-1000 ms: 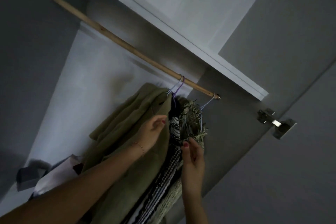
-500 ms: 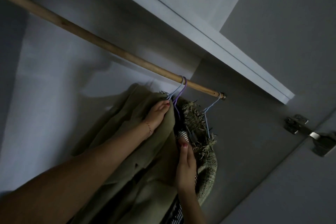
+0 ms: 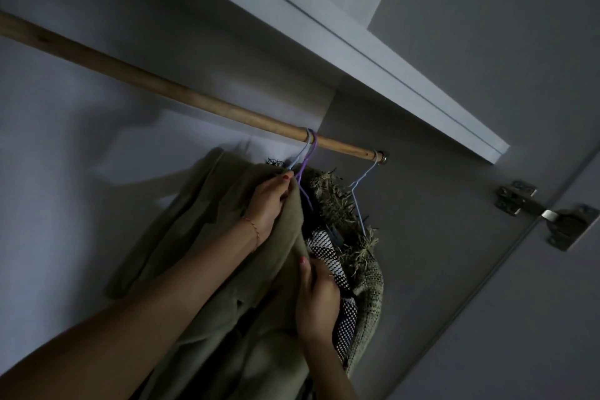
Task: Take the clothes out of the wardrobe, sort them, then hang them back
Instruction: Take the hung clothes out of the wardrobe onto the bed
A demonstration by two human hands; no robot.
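Note:
A wooden rail (image 3: 168, 89) runs across the wardrobe. At its right end hang three garments on wire hangers: an olive coat (image 3: 207, 237), a black-and-white patterned piece (image 3: 328, 260) and a fringed green tweed jacket (image 3: 367, 289). My left hand (image 3: 269, 201) grips the olive coat's collar just below the purple hanger hook (image 3: 306, 159). My right hand (image 3: 319, 297) holds the coat's front edge lower down, against the patterned piece. A pale blue hanger (image 3: 360, 191) carries the tweed jacket at the rail's end.
A white shelf (image 3: 357, 52) juts out above the rail. The wardrobe's side wall (image 3: 438, 253) is right of the clothes, with a metal hinge (image 3: 548, 213) and the open door beyond. The rail's left part is bare.
Both hands have closed on the olive coat: the left slid up to the collar by the hanger hooks, the right moved onto the coat's front edge. The view has drawn closer.

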